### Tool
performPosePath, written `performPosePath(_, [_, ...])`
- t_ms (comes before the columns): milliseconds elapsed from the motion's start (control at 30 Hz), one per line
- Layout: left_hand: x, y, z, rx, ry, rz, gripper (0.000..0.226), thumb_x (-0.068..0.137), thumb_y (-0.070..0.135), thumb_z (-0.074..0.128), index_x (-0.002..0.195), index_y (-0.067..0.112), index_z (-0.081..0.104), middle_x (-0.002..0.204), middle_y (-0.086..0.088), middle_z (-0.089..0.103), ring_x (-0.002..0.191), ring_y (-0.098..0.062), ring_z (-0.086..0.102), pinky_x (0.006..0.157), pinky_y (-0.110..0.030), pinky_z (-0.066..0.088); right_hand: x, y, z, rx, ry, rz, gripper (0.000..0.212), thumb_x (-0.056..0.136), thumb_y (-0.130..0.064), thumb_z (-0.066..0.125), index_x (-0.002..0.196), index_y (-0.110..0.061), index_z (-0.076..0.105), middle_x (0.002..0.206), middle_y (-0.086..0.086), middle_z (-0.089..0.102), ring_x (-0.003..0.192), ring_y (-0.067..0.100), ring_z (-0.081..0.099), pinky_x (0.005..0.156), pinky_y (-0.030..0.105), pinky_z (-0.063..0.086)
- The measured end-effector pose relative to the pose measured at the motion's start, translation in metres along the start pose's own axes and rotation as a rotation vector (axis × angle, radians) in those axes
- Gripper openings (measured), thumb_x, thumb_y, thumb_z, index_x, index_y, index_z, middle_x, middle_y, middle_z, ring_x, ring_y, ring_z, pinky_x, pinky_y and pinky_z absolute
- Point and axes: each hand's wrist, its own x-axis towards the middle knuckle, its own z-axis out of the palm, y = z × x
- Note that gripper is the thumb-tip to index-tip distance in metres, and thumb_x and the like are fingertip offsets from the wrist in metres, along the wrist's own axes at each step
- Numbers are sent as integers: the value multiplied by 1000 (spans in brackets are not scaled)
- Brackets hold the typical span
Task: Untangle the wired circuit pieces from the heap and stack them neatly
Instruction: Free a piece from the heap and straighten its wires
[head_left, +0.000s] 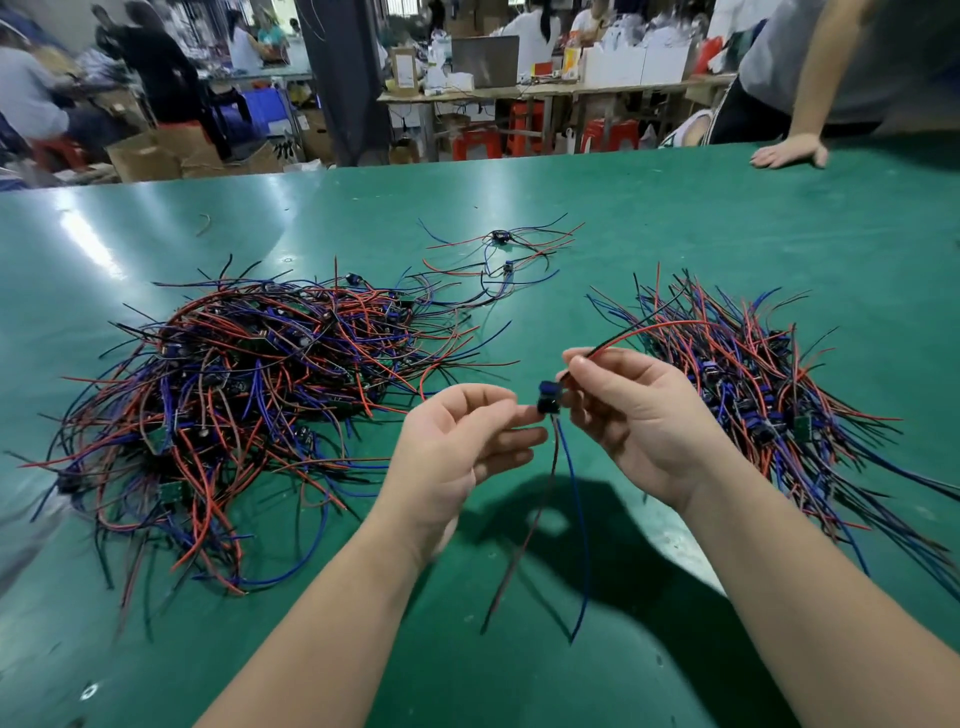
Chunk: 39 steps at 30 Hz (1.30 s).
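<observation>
A large tangled heap of small circuit boards with red, blue and black wires lies on the left of the green table. On the right lies a stack of pieces with their wires roughly aligned. Above the table between them I hold one circuit piece. My left hand pinches its small board from the left. My right hand pinches its red and black wires just above the board. A blue and a dark wire hang down from the piece.
Two loose wired pieces lie apart at the table's middle back. Another person's hand rests on the far right edge. Beyond the table are benches, red stools, cardboard boxes and several people.
</observation>
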Motion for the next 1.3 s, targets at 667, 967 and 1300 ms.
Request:
performPosePath(667, [-3, -12, 0, 383, -48, -71, 12, 77, 2, 74, 81, 13, 72, 66, -1, 70, 56, -13, 62, 60, -18, 52, 13, -26, -34, 90, 268, -80, 11, 77, 1, 65, 77, -9, 62, 62, 2, 68, 60, 12, 68, 50, 14, 50])
performPosePath(967, [2, -13, -11, 621, 7, -65, 19, 77, 13, 78, 91, 24, 70, 73, -3, 66, 65, -12, 58, 69, -22, 47, 13, -29, -38, 21, 289, -107, 23, 62, -10, 73, 72, -12, 53, 57, 4, 65, 54, 20, 68, 44, 19, 51])
performPosePath(1300, [6, -9, -11, 235, 203, -213, 8, 83, 11, 71, 85, 6, 66, 62, -2, 67, 58, -12, 69, 50, -20, 54, 17, -9, -44, -1000, 489, -273, 47, 86, -26, 69, 124, -11, 48, 90, 9, 59, 75, 28, 66, 74, 39, 55])
